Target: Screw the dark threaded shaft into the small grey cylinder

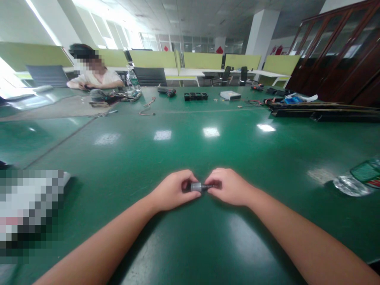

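My left hand [172,192] is closed around a small grey metal cylinder [196,187], thumb below and fingers above. From the cylinder's right end a thin dark ridged shaft [209,186] sticks out, and my right hand [231,188] pinches its far end between thumb and fingers. The cylinder and shaft lie level, in line with each other, low over the green tabletop [190,150]. Fingers of both hands hide part of the piece, so its exact kind cannot be made out.
A water bottle [356,184] lies at the right edge. A blurred-out box [32,198] sits at the left. Across the table are a seated person [95,77], a power drill [166,92], a black part [196,96], a white box [230,95] and long dark bars [323,111].
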`<state>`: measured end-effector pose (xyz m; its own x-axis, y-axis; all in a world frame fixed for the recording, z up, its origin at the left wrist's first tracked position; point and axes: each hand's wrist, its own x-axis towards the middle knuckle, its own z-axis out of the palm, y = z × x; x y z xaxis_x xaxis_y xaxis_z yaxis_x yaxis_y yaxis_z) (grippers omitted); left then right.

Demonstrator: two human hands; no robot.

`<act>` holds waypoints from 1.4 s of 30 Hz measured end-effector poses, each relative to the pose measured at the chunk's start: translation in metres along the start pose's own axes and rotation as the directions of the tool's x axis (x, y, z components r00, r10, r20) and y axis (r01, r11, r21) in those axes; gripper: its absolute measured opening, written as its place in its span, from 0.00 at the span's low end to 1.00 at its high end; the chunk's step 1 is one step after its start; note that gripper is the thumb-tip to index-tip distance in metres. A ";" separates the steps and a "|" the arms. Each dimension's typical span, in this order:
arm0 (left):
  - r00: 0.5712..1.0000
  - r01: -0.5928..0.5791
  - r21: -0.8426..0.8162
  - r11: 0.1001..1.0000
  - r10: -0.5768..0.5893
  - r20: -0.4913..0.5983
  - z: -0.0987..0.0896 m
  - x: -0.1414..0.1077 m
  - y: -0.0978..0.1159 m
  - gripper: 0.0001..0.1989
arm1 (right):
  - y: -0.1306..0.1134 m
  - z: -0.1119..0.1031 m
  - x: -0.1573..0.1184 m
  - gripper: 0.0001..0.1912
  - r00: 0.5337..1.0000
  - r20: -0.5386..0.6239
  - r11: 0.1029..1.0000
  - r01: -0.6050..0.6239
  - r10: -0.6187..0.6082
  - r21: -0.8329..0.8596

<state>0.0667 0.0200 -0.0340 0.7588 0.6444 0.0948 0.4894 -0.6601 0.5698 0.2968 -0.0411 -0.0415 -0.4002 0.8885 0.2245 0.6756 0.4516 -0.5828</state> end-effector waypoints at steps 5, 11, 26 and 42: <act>1.000 0.000 0.000 1.000 0.000 0.001 -0.001 0.000 0.001 0.11 | 0.003 -0.003 -0.001 0.07 1.000 0.016 1.000 -0.011 0.012 -0.014; 1.000 0.000 0.005 1.000 0.000 0.002 0.000 0.000 0.000 0.11 | 0.002 -0.008 -0.003 0.07 0.999 0.020 0.999 -0.025 0.025 -0.032; 1.000 -0.009 0.023 1.000 0.008 0.015 -0.001 -0.001 0.000 0.12 | 0.003 -0.013 -0.004 0.07 0.998 0.045 0.998 -0.042 0.045 -0.053; 1.000 -0.002 0.007 1.000 0.001 0.028 -0.001 -0.001 -0.001 0.12 | 0.005 -0.017 -0.007 0.07 0.995 0.055 0.996 -0.076 0.079 -0.045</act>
<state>0.0650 0.0209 -0.0341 0.7712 0.6324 0.0728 0.4911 -0.6638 0.5641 0.3132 -0.0437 -0.0329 -0.3790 0.9155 0.1350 0.7312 0.3857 -0.5627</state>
